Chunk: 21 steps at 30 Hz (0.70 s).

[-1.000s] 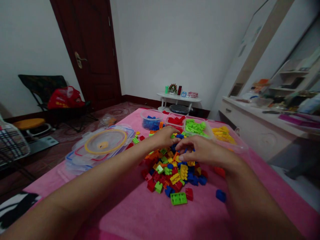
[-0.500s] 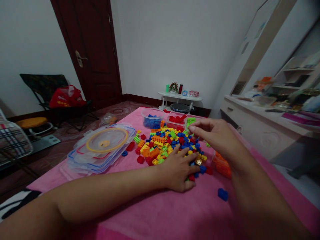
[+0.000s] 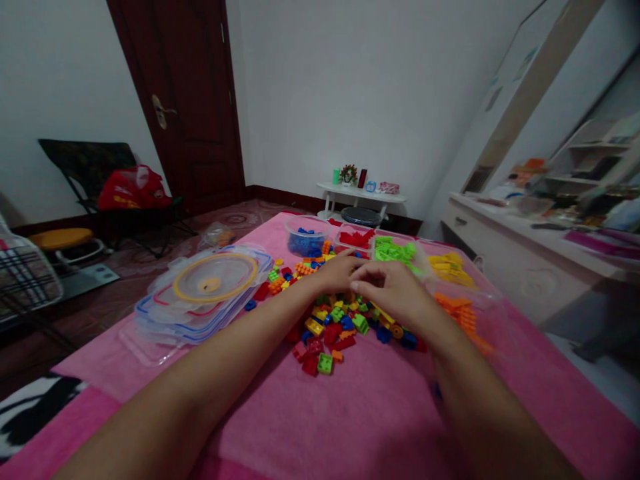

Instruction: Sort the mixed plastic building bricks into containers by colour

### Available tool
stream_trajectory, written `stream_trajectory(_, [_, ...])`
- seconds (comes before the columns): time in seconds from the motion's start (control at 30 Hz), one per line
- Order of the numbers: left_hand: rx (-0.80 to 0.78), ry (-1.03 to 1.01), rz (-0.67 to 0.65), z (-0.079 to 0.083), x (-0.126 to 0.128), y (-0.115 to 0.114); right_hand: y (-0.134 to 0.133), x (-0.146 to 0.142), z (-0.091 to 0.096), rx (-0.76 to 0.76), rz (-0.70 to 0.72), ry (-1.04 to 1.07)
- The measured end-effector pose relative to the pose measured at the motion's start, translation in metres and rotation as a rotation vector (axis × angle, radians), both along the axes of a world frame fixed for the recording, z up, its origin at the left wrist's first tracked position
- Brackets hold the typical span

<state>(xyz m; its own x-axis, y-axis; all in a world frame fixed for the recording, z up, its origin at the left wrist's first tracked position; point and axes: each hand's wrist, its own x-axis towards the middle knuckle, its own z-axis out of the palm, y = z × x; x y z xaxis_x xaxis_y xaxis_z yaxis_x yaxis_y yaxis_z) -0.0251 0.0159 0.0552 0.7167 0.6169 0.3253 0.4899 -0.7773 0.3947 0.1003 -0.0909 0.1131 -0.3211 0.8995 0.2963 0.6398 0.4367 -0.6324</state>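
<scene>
A heap of mixed toy building bricks (image 3: 345, 323) in red, yellow, green, blue and orange lies spread on the pink cloth. My left hand (image 3: 339, 272) reaches over the heap's far part with its fingers stretched forward; the right hand hides some of them. Just to its right, my right hand (image 3: 390, 285) hovers over the bricks, thumb and fingers curled close together. Whatever is between those fingertips is too small or hidden to name. Nearest to me are a green brick (image 3: 325, 364) and several red ones. Under my right forearm a blue brick (image 3: 438, 391) barely shows.
Behind the heap stand a round tub of blue bricks (image 3: 306, 245) and clear boxes with red bricks (image 3: 356, 239), green bricks (image 3: 394, 251), yellow bricks (image 3: 450, 268) and orange bricks (image 3: 463, 317). Stacked plastic lids (image 3: 200, 303) lie at the left.
My left hand has moved forward from the near side of the heap to its far part, uncovering the near bricks. My right hand has come left and lower, beside it.
</scene>
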Motion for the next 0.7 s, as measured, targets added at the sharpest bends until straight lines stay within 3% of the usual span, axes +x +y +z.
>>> stream_trajectory(0.17, [-0.236, -0.278, -0.085, 0.002, -0.017, -0.001, -0.035, -0.045, -0.019, -0.050, 0.210, -0.370])
stream_trajectory(0.33, [-0.443, -0.503, -0.123, 0.016, -0.029, -0.013, -0.050, -0.074, -0.031, 0.021, 0.161, -0.689])
stream_trajectory(0.43, [-0.444, -0.528, -0.118, 0.020, -0.039, -0.010, -0.032, -0.062, -0.032, 0.107, 0.033, -0.679])
stream_trajectory(0.53, [-0.423, -0.537, -0.111, 0.018, -0.046, -0.001, -0.003, -0.030, -0.036, 0.174, -0.164, -0.554])
stream_trajectory(0.7, [-0.373, -0.466, -0.031, 0.014, -0.051, 0.008, 0.031, 0.024, -0.044, 0.142, -0.294, -0.392])
